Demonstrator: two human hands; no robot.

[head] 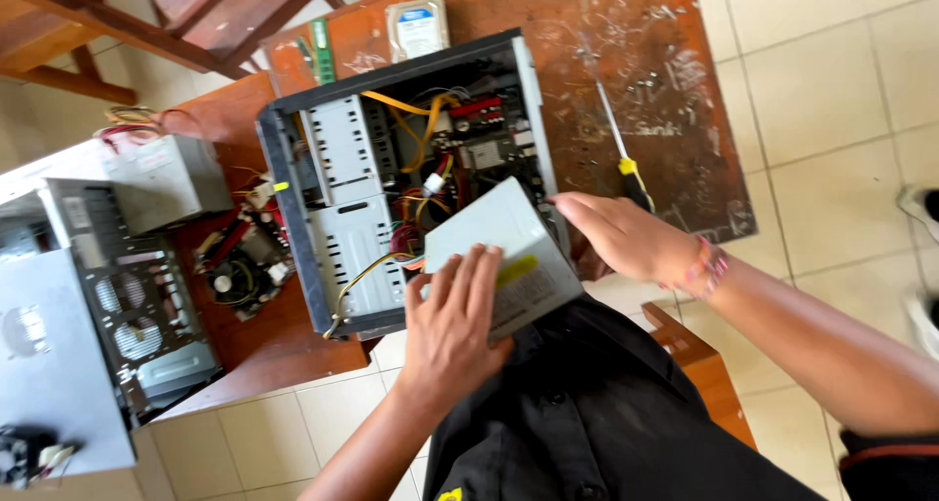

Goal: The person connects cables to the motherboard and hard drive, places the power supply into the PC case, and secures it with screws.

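The left hand (455, 315) lies flat on top of a grey metal box (499, 256), its fingers (469, 276) spread open and pressing on the box, not closed around it. The right hand (616, 232) touches the far right edge of the same box; its fingers are loosely bent there, and I cannot tell if they grip. The box sits in the near corner of an open computer case (333, 168) on the wooden counter (675, 90). Just beyond the right fingers lies a screwdriver (621, 149) with a yellow handle. Far beyond the fingers, behind the case, rests a hard drive (418, 26).
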